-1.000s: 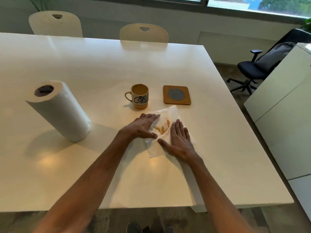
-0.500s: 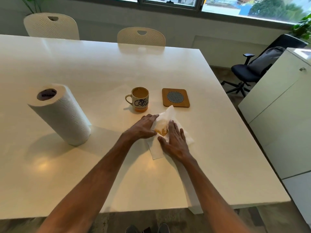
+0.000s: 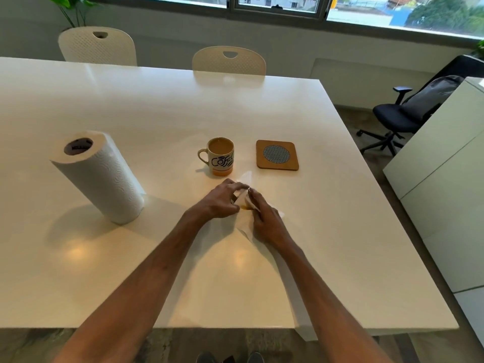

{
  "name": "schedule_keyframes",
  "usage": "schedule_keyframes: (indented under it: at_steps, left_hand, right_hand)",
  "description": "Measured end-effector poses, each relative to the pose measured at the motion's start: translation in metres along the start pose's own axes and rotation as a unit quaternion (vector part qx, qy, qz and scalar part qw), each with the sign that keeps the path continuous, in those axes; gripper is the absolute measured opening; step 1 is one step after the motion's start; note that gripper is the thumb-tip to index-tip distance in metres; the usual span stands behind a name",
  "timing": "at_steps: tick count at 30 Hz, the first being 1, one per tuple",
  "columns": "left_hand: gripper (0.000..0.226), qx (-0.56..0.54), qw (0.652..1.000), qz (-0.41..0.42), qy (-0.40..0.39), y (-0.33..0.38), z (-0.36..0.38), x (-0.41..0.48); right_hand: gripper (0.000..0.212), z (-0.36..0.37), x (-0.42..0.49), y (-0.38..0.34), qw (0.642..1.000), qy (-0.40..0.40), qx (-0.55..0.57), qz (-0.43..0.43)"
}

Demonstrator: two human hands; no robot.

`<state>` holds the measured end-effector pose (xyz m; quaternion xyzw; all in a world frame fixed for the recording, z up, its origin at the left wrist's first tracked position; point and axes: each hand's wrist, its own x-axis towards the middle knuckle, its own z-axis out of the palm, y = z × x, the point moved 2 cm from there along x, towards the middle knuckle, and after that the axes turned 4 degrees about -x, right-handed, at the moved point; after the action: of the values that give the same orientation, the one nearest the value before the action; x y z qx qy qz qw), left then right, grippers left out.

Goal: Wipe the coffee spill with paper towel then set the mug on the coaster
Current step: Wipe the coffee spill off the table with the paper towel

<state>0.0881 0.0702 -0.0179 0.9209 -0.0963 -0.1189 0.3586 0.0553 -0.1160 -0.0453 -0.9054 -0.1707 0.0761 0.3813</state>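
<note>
We saw our left hand (image 3: 221, 203) and right hand (image 3: 267, 221) pinching, fingers curled, the stained paper towel (image 3: 243, 197) on the table (image 3: 340, 231) just before the mug (image 3: 221, 158), its long axis near-to-far, tip pointing between mug and coaster (image 3: 277, 155)

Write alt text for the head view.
Left hand and right hand gather a coffee-stained paper towel on a white table, near a mug of coffee. The bare coaster lies right of the mug; a towel roll stands left.

Mug (image 3: 221, 158) left of coaster (image 3: 277, 155), towel sheet (image 3: 246, 178) before them, roll (image 3: 102, 176) far left
</note>
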Motion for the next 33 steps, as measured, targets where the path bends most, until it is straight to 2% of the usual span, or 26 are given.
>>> schedule_keyframes:
  at_steps: [3, 5, 7, 9, 11, 13, 17, 20, 22, 25, 29, 31, 33]
  left_hand:
    - [0.052, 0.054, 0.997, 0.014, 0.044, 0.003, 0.003, -0.001]
    - [0.039, 0.060, 0.995, 0.027, 0.078, 0.005, 0.006, -0.002]
    - [0.036, 0.053, 0.994, 0.024, 0.097, 0.005, 0.008, -0.003]
    - [0.044, 0.018, 0.995, 0.010, 0.097, 0.006, 0.008, -0.004]
    - [0.062, -0.045, 0.995, -0.006, 0.086, 0.008, 0.006, -0.006]
    - [0.071, -0.069, 0.993, -0.018, 0.099, 0.008, 0.001, -0.010]
    - [0.051, -0.002, 0.969, -0.021, 0.248, -0.007, -0.011, -0.023]
    - [0.040, -0.007, 0.947, -0.021, 0.321, -0.024, -0.010, -0.035]
    - [0.045, -0.002, 0.951, -0.025, 0.308, -0.034, -0.004, -0.037]
    - [0.054, 0.015, 0.963, -0.032, 0.268, -0.041, 0.012, -0.037]
    - [0.056, 0.024, 0.963, -0.043, 0.265, -0.042, 0.028, -0.036]
    - [0.056, 0.029, 0.962, -0.052, 0.268, -0.044, 0.029, -0.034]
    - [0.056, 0.036, 0.962, -0.055, 0.267, -0.046, 0.029, -0.033]
  right_hand:
    - [0.067, 0.000, -0.005, -0.002, 0.998, 0.046, -0.027, -0.023]
    - [0.083, 0.007, -0.009, -0.001, 0.997, 0.034, -0.064, -0.035]
    - [0.097, 0.018, -0.012, 0.002, 0.989, 0.007, -0.132, -0.059]
    - [0.091, 0.023, -0.011, 0.002, 0.986, 0.009, -0.154, -0.072]
    - [0.076, 0.022, -0.008, -0.003, 0.987, 0.030, -0.132, -0.081]
    - [0.068, 0.019, -0.005, -0.009, 0.987, 0.047, -0.122, -0.097]
    - [0.061, 0.008, -0.007, -0.010, 0.982, 0.069, -0.129, -0.117]
    - [0.049, -0.019, -0.005, -0.002, 0.976, 0.176, -0.066, -0.106]
    - [0.047, -0.041, 0.001, 0.008, 0.963, 0.262, 0.014, -0.064]
    - [0.047, -0.061, 0.014, 0.022, 0.949, 0.308, 0.068, -0.010]
    - [0.040, -0.060, 0.027, 0.024, 0.960, 0.278, 0.029, 0.020]
    - [0.028, -0.052, 0.031, 0.017, 0.974, 0.225, -0.018, 0.023]
    - [0.035, -0.041, 0.031, 0.011, 0.983, 0.156, -0.102, 0.005]
